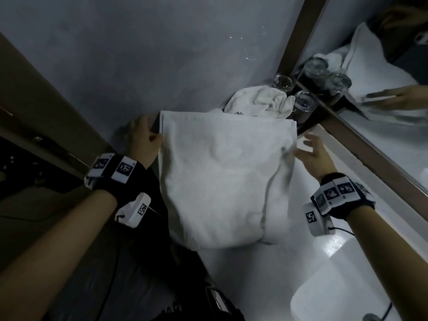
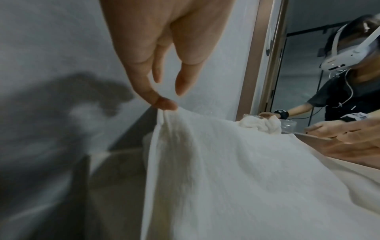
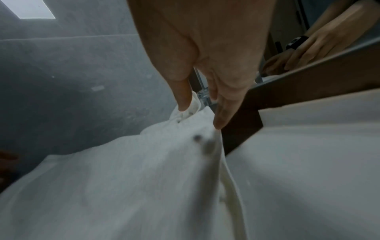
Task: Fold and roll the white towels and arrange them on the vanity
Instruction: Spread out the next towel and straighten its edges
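The white counter [image 1: 266, 269] was partly covered by a folded white towel [image 1: 222, 177], its left edge pinched by the left hand [image 1: 144, 140]; the right hand [image 1: 317, 156], fingers spread, was just beside its right edge

head above; wrist views close, towel [image 1: 222, 181] shared

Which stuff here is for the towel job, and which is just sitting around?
For the job:
- big white towel, its corner pinched by the left hand
- right hand, fingers spread at the towel's right edge
- crumpled towel behind it
- vanity

Just sitting around:
- drinking glasses
- mirror
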Demonstrator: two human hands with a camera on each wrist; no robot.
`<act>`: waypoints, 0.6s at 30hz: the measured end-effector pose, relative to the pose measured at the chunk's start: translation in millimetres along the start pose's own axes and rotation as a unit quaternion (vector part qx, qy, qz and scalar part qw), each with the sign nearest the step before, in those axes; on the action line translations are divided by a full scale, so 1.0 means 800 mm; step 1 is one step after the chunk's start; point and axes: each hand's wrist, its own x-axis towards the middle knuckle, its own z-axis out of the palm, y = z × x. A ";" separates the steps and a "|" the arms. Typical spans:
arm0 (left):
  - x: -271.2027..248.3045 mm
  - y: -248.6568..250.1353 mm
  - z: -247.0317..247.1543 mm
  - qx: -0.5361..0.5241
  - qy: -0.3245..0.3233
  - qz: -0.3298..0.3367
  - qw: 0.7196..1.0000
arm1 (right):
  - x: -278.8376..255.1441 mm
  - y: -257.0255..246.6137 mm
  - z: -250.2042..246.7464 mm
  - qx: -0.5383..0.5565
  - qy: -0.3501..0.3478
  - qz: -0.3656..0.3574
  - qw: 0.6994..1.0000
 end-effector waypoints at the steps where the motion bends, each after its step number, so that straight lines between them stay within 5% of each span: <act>1: -0.014 -0.012 0.003 -0.016 0.003 -0.019 1.000 | -0.012 0.014 0.001 -0.001 0.001 0.022 1.000; 4: -0.079 -0.052 0.019 -0.015 -0.037 -0.049 0.998 | -0.062 0.056 0.005 -0.024 0.010 0.059 0.998; 9: -0.172 -0.102 0.048 -0.040 -0.294 -0.146 0.944 | -0.149 0.097 0.017 -0.042 -0.090 0.066 0.993; 11: -0.193 -0.108 0.059 -0.056 -0.348 -0.154 0.923 | -0.170 0.100 0.023 -0.011 -0.116 0.065 0.991; 15: -0.214 -0.113 0.078 -0.103 -0.330 -0.193 0.918 | -0.191 0.103 0.026 -0.015 -0.188 0.014 0.982; 18: -0.227 -0.112 0.085 -0.119 -0.267 -0.212 0.933 | -0.200 0.111 0.027 -0.058 -0.141 -0.023 0.988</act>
